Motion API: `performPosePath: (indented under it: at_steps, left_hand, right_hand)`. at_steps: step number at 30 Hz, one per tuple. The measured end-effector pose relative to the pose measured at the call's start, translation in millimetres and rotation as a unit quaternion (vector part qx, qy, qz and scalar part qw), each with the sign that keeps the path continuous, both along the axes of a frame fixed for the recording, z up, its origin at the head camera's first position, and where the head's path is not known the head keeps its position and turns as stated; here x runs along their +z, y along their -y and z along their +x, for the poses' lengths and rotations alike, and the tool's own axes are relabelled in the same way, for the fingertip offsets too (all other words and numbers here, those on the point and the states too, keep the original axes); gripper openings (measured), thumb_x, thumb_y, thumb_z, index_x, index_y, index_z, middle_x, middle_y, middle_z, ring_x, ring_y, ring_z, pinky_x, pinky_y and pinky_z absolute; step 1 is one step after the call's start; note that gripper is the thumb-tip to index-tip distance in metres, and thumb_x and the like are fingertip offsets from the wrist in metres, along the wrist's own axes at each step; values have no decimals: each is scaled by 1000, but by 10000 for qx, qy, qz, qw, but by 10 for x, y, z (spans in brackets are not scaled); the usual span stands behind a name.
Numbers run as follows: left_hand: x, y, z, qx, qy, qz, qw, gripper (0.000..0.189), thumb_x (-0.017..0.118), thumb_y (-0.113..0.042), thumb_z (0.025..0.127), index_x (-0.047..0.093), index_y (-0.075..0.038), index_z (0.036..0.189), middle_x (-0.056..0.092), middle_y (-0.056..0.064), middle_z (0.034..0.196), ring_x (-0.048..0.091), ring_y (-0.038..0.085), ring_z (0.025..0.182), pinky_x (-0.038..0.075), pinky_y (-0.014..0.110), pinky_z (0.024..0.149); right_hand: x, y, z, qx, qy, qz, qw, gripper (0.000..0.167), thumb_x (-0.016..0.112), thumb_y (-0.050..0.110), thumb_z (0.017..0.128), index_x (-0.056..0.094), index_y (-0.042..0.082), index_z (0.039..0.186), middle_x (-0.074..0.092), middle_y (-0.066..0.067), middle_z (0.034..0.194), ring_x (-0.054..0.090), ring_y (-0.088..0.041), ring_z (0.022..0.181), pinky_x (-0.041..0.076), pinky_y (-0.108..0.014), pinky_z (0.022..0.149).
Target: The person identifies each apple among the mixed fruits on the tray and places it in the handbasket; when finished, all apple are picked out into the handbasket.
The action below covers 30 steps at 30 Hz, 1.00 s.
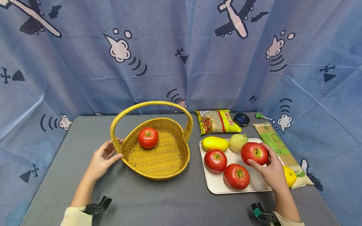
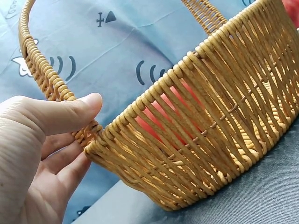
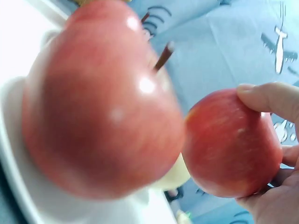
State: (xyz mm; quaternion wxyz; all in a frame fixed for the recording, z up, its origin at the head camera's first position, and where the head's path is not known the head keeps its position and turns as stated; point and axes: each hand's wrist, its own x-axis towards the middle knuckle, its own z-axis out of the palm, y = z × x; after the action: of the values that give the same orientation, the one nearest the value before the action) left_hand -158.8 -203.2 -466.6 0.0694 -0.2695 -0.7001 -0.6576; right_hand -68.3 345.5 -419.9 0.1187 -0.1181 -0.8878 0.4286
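My left hand (image 1: 105,157) pinches the yellow wicker basket (image 1: 185,158) at its left end, where the arched handle meets the rim. In the left wrist view the thumb (image 2: 77,112) lies on the near side, and the other fingers are behind the weave. One red apple (image 1: 148,137) sits inside, toward the back left. With thumb and fingers, my right hand (image 1: 272,171) grips another red apple (image 3: 231,142) over the right part of a white tray (image 1: 210,185). Two more red apples, a front one (image 1: 237,176) and a left one (image 1: 215,161), rest on that tray.
A yellow mango-like fruit (image 1: 215,143) and a pale green pear (image 1: 238,142) lie along the tray's back. Behind stand a yellow food packet (image 1: 217,121) and a dark round tin (image 1: 241,119). A long noodle packet (image 1: 272,138) and a yellow fruit (image 1: 290,176) are at the right.
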Motion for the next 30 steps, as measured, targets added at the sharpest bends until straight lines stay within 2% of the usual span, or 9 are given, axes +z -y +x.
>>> performPosePath:
  at_steps: [2,4,9,13,19,22,25,30]
  left_hand:
    - [1,0,0,13,12,-18,10000,55,60,18,82,44,7,133,56,9,130,52,8,123,43,16,103]
    - [1,-1,0,20,18,-17,10000,55,60,18,82,44,7,133,56,9,130,52,8,123,43,16,103]
    - [1,-2,-1,15,26,0,10000,55,60,18,82,44,6,133,56,9,130,52,8,123,43,16,103]
    - [0,-2,-2,0,3,4,10000,54,60,18,82,43,9,133,56,9,130,52,8,123,43,16,103]
    - [-1,-3,0,-30,-36,33,10000,53,60,19,81,37,20,129,57,9,130,52,9,123,43,16,103]
    - [-1,-2,-1,-22,-26,11,10000,53,60,19,81,37,20,129,57,9,130,52,8,123,43,16,103]
    - [-2,2,-2,-3,-16,-22,10000,53,60,18,82,38,18,130,56,9,130,52,8,123,43,16,103]
    - [-4,4,0,26,19,-47,10000,54,60,17,82,43,8,133,56,9,131,52,8,123,43,16,103]
  right_hand:
    - [52,46,5,120,-160,3,9998,81,74,21,84,27,7,148,37,-17,139,38,-1,108,39,4,80]
    - [106,101,9,294,-338,-46,9990,80,75,18,83,29,7,148,39,-13,138,39,1,108,40,3,82]
    - [238,269,25,813,-680,-193,9942,78,75,7,80,33,8,145,42,-3,135,44,1,109,42,1,85]
    - [329,425,33,1217,-658,-341,9898,77,75,5,80,33,7,145,41,-5,137,45,1,111,44,-1,86]
    - [430,671,-25,1933,-688,-790,9755,77,75,-1,78,35,6,144,40,-14,140,45,0,117,44,-5,92]
    - [443,802,-73,2280,-761,-913,9664,77,76,-3,76,37,5,143,41,-16,141,47,1,117,44,-6,94]
    - [435,936,-131,2603,-748,-1005,9574,77,77,-2,75,39,6,142,42,-14,140,48,0,117,44,-8,95]
    - [398,1152,-245,2966,-540,-919,9490,78,81,6,74,42,16,140,45,-5,137,50,-8,118,46,-13,96]
